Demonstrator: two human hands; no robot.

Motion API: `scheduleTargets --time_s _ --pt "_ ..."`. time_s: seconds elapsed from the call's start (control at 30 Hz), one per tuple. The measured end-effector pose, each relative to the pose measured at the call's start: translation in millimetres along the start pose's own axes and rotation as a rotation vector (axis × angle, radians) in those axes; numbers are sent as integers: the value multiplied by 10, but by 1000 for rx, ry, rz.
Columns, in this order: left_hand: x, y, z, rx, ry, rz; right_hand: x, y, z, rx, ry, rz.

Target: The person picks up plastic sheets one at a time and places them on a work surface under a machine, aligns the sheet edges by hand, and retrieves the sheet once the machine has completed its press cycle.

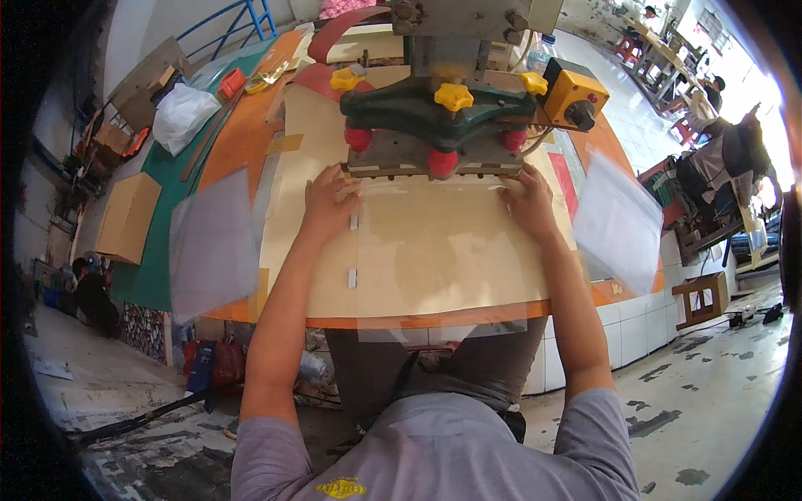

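A clear plastic sheet (443, 259) lies on the cream board (322, 292) in front of me, its near end hanging past the table's edge. Its far end reaches the head of a press (443, 113), which has a dark green bracket, yellow star knobs and red round knobs. My left hand (328, 204) rests at the far left corner of the sheet, fingers spread beside the press plate. At the far right corner, my right hand (530, 203) lies with its fingers apart, fingertips touching the plate's end or just beside it. Two small white pieces (352, 278) sit along the sheet's left side.
Stacks of clear plastic sheets lie on the left (215, 246) and right (618, 221). A yellow control box (575, 96) juts from the press. A white plastic bag (185, 115), a cardboard box (129, 217) and a red tape dispenser (231, 83) are further left. A wooden stool (702, 301) stands right.
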State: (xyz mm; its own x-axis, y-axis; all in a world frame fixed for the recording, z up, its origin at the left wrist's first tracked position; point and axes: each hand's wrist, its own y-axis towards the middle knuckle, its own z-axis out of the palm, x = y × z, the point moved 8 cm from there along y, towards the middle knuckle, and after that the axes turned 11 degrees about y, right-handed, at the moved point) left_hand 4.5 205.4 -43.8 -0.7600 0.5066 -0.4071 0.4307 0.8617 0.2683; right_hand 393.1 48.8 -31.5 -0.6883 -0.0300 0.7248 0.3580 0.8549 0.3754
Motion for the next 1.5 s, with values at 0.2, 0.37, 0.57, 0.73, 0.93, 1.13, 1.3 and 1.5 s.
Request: scheduleTargets --time_s 0.2,0.37,0.57,0.73,0.93,1.13,1.3,1.5 --pt "69 65 53 90 10 11 104 22 30 62 -36 -10" --pt "-28 52 -27 11 9 76 -11 52 -18 74 187 66" --pt "40 89 -20 82 -129 -96 17 26 -21 58 125 65" --pt "50 -25 -56 34 -110 -96 -5 4 -32 31 155 32" --pt "-114 -136 -142 142 -67 -2 88 -25 -110 -6 147 6" --pt "-266 -263 -336 45 -24 134 215 -54 -316 -182 22 -83" --pt "-554 -351 -461 -42 12 249 539 -151 -331 -119 225 -107" --pt "-923 -411 -339 -69 163 456 1228 -317 26 172 -7 -592"
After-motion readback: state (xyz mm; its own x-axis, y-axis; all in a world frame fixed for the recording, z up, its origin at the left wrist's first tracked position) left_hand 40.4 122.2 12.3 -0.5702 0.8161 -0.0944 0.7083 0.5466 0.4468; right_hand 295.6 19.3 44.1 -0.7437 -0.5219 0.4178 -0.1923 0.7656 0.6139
